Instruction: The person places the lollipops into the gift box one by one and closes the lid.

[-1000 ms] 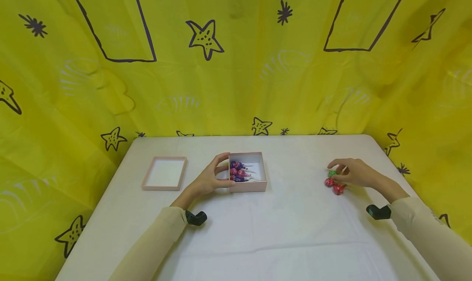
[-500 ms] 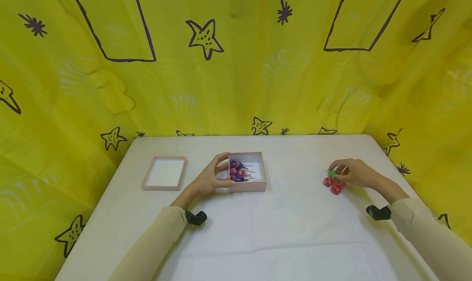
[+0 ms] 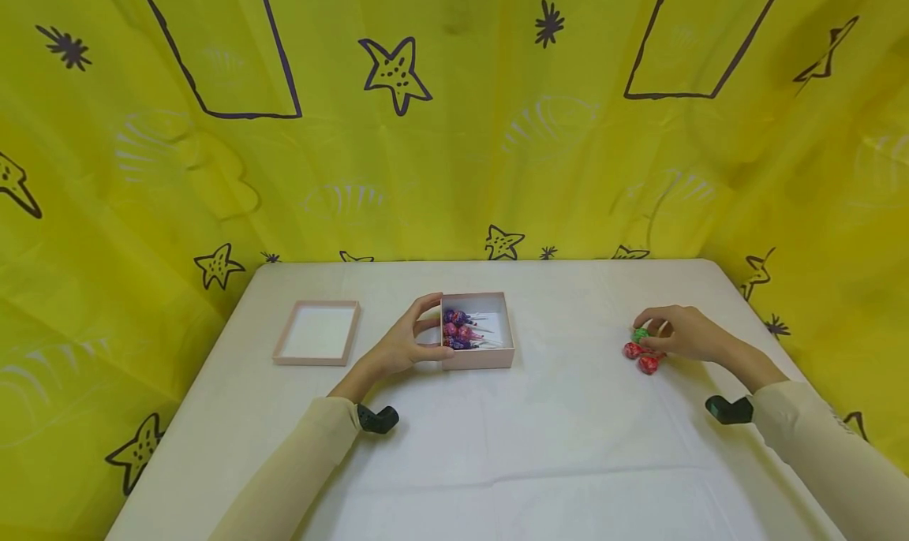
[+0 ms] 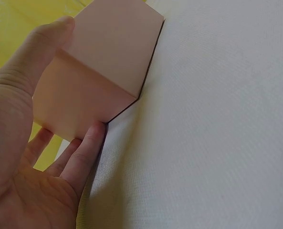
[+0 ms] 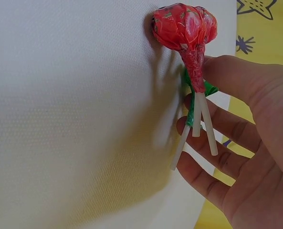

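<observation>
In the head view my left hand point(image 3: 399, 347) grips the left end of an open pink box point(image 3: 480, 359), thumb on the near side and fingers at the far side. Several purple and pink lollipops point(image 3: 461, 333) lie inside, sticks to the right. The left wrist view shows thumb and fingers against the box's outer walls point(image 4: 112, 45). On the right, my right hand point(image 3: 685, 333) holds a green lollipop point(image 3: 640, 333) and two red lollipops point(image 5: 184, 28) together. Its thumb presses the red wrappers, and fingers lie behind the white sticks point(image 5: 205, 124). The green head is mostly hidden in the right wrist view.
A shallow pink box lid point(image 3: 316, 333), white inside, lies left of my left hand. The white-covered table point(image 3: 554, 446) ends at a yellow curtain point(image 3: 454, 170) behind and at both sides. Dark wrist mounts point(image 3: 378, 419) sit at my cuffs.
The right fingers have closed in on the lollipops, and the red ones have shifted slightly up and left, nearer the green one. My left hand and the box have stayed put.
</observation>
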Demonstrator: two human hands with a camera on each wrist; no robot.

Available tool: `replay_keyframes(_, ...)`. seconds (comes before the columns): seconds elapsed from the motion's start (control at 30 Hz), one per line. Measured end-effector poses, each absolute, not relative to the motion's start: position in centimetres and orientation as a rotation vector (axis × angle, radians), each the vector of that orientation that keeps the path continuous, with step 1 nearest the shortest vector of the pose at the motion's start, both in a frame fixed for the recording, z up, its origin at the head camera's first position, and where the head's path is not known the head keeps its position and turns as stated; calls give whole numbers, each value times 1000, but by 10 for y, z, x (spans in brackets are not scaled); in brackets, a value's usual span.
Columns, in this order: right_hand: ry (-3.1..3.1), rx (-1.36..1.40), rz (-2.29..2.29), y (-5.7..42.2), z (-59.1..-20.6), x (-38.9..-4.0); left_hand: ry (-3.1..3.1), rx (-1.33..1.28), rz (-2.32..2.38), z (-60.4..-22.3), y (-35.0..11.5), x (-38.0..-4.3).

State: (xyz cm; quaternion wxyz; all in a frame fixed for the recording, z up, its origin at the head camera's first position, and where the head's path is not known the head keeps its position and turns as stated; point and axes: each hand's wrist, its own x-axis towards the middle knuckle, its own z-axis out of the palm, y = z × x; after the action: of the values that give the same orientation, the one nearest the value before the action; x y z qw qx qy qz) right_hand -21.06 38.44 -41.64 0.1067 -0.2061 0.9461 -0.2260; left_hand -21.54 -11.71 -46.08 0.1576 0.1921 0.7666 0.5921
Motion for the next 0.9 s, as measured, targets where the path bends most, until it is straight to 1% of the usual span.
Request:
replay_keyframes(0.3, 2771, -601, -630, 381, -412, -211, 2191, 563, 1700, -460, -117, -214)
replay_keyframes(0.5, 2810, -637, -554, 379, -401, -216, 2188, 569, 1706, -460, -117, -215)
replay_keyframes(0.9, 2875, -752, -586, 360, -360, -225, 2194, 562, 1695, -460, -118, -215)
